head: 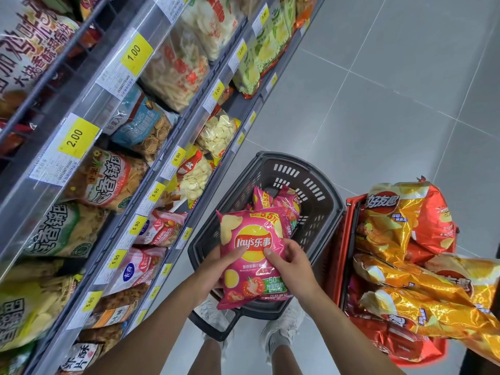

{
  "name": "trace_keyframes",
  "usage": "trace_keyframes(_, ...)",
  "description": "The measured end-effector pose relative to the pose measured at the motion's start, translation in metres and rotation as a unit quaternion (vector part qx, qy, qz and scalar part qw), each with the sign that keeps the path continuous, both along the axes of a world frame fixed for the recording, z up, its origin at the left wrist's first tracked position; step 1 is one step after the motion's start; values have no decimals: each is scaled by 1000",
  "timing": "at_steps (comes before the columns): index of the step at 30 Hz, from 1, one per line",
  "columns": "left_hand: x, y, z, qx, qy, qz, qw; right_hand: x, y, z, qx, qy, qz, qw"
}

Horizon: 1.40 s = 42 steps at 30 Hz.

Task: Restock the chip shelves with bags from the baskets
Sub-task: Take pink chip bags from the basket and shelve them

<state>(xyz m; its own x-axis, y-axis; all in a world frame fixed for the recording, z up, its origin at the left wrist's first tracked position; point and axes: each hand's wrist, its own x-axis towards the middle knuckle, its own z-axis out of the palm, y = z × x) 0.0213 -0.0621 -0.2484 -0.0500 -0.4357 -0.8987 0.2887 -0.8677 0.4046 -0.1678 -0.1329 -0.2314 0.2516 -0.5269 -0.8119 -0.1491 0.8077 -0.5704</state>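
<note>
Both hands on 1 pink Lay's bag (251,255), held logo-up just above the black basket (316,220), near its front rim. L hand (216,262) grips the bag's left edge, thumb on the front, fingers behind. R hand (292,263) grips the right edge the same way, so both are clamped on the bag. More pink bags (281,204) lie in that basket. Red basket (341,266) sits just beside it on the R, heaped w/ orange bags (405,220). Chip shelves (113,147) are on the L, packed w/ other snacks; no pink Lay's facing seen from here, so slot unknown. Step, as I read it: lift-out, then carry L to shelf. To do it well: hold by the edges w/ a light squeeze, since the bag looks air-puffed and chips crush. Clear the basket rim before swinging. Keep logo fwd + upright, seat it behind the price rail.
</note>
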Motion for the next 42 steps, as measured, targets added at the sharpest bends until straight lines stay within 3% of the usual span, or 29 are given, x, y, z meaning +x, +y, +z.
trace_keyframes(4,-2,-4,0,-15,-47,-6,999,6,4,-1,-11,-22,-22,999)
trace_keyframes(13,-2,5,-4,6,-5,71,997,8,5,-11,33,-47,13,998)
trace_keyframes(20,-2,18,-18,12,-125,113,986,11,2,-32,52,-63,48,995)
trace_keyframes(26,10,24,-24,-23,-205,213,955,-3,-15,-68,29,53,45,997)
trace_keyframes(30,26,22,-27,-40,-262,213,940,-18,-26,-99,26,123,74,989)
trace_keyframes(34,43,21,-35,-48,-287,220,931,-17,-28,-138,-22,205,200,958)
trace_keyframes(38,49,22,-42,-52,-299,219,927,2,-20,-169,-78,253,350,899)
trace_keyframes(42,57,26,-48,-45,-317,194,927,19,-6,-206,-118,305,420,846)
